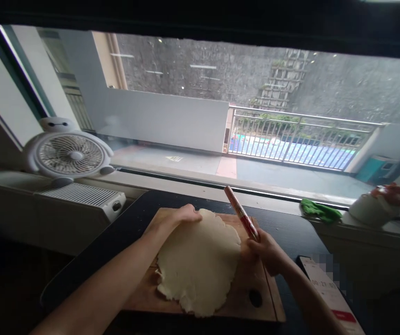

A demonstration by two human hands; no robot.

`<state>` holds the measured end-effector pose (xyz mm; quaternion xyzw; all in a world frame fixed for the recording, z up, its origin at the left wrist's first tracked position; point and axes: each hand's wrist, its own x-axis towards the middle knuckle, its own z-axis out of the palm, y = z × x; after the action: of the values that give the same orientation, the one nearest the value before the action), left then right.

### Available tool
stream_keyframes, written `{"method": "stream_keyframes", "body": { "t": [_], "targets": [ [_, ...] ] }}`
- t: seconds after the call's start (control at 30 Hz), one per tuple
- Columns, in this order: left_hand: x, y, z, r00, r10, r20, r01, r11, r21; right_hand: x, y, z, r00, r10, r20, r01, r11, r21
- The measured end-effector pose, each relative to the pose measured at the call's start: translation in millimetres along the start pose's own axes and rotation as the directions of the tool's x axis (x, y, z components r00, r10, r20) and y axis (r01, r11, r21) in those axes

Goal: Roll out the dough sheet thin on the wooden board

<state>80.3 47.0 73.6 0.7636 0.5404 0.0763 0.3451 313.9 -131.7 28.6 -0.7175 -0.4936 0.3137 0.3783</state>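
Note:
A wide, flat sheet of pale dough (200,265) with a ragged edge lies on a wooden cutting board (264,307). My left hand (188,213) is at the dough's far left edge, thumb on top and fingers closed on the rim; its fingertips are partly hidden. In my right hand (268,251) is a wooden rolling pin (240,209), gripped near its lower end and tilted up to the left. The pin is held at the right side of the board, apart from the dough.
The board rests on a dark table (290,228). A phone (325,284) showing a timer lies at the right edge. Along the window are a white fan (76,156), a green cloth (320,211) and a white container (370,207). A heater (84,197) stands left.

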Motion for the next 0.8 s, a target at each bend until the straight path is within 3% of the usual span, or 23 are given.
{"method": "stream_keyframes", "body": {
  "t": [0.07,0.13,0.2,0.27,0.3,0.37,0.47,0.7,0.8],
  "targets": [
    [-8.3,6.0,-1.6,0.996,0.072,0.056,-0.069,0.996,-0.051,-2.3,-5.0,4.7,1.000,-0.024,0.018,0.022,0.997,0.076],
    [-19.8,8.2,-4.1,0.974,0.186,0.127,-0.153,0.960,-0.233,-1.0,-11.1,9.7,0.997,-0.056,0.047,0.049,0.988,0.147],
    [-30.3,6.1,-8.0,0.928,0.329,0.172,-0.205,0.840,-0.502,1.6,-16.8,15.6,0.993,-0.090,0.080,0.072,0.974,0.213],
    [-36.0,-1.2,-12.7,0.904,0.402,0.144,-0.206,0.706,-0.678,3.2,-20.6,22.6,0.987,-0.117,0.112,0.083,0.960,0.269],
    [-36.6,-7.0,-15.0,0.925,0.364,0.112,-0.199,0.712,-0.674,3.4,-21.5,26.4,0.984,-0.124,0.126,0.083,0.953,0.290],
    [-34.5,-22.3,-19.0,0.980,0.198,0.032,-0.147,0.820,-0.553,3.3,-21.3,33.7,0.980,-0.127,0.152,0.073,0.946,0.317],
    [-29.4,-47.4,-21.8,0.998,-0.004,-0.063,-0.019,0.934,-0.356,4.3,-17.5,42.3,0.978,-0.112,0.177,0.049,0.945,0.322],
    [-36.0,-73.9,-14.9,0.996,-0.066,-0.055,0.044,0.944,-0.326,22.7,-20.1,47.5,0.984,-0.067,0.166,0.032,0.978,0.207],
    [-46.6,-85.3,-6.8,0.998,-0.022,-0.056,0.001,0.935,-0.355,35.5,-29.6,37.7,0.980,-0.077,0.182,0.060,0.993,0.097]
  ]
}}
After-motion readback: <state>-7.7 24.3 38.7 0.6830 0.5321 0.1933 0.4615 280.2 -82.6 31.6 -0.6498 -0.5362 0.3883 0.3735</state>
